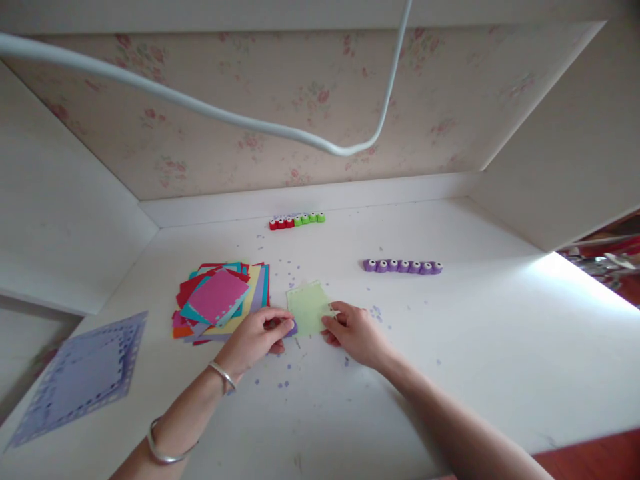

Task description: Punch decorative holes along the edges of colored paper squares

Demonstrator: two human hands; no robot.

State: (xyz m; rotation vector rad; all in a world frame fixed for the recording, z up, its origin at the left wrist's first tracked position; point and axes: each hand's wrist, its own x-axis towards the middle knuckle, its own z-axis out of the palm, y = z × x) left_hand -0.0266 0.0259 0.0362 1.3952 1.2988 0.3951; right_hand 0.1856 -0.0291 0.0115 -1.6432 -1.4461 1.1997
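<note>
A light green sheet of paper (307, 305) is held low over the white table, with small holes along its top edge. My left hand (263, 328) is closed at its lower left edge around a purple craft punch (294, 327), mostly hidden by the fingers. On the opposite side, my right hand (354, 332) pinches the sheet's right edge between thumb and fingers. Close to my left hand lies a pile of coloured paper sheets (220, 297), a pink one on top. Tiny purple paper bits are scattered around both hands.
A row of purple punches (403, 267) stands right of centre. Red and green punches (297, 221) line up near the back ledge. Punched lavender sheets (87, 373) lie at the left table edge. A white cable (240, 121) hangs across the upper view.
</note>
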